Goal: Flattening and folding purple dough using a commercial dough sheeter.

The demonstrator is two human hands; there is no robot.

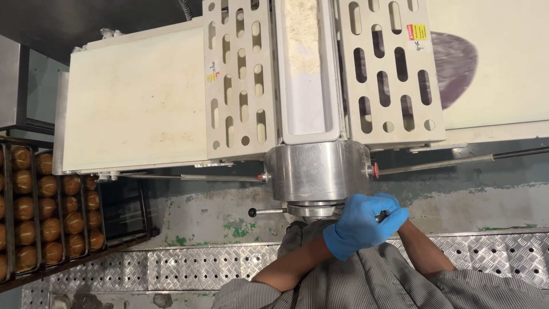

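Two conveyor belts (134, 97) flank the dough sheeter's steel housing (317, 169). Below it, the blue-gloved left hand (361, 224) is curled tight around a black-tipped lever (382, 216), which pokes out past the knuckles. The right hand cannot be made out.

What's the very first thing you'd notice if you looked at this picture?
The bright blue glove on the hand near the bottom middle jumps out, wrapped around a black-tipped lever under the shiny steel drum of a big cream dough sheeter. Next come the rows of round brown buns in trays at the left edge. A dark purple sheet of dough lies on the belt at the upper right.
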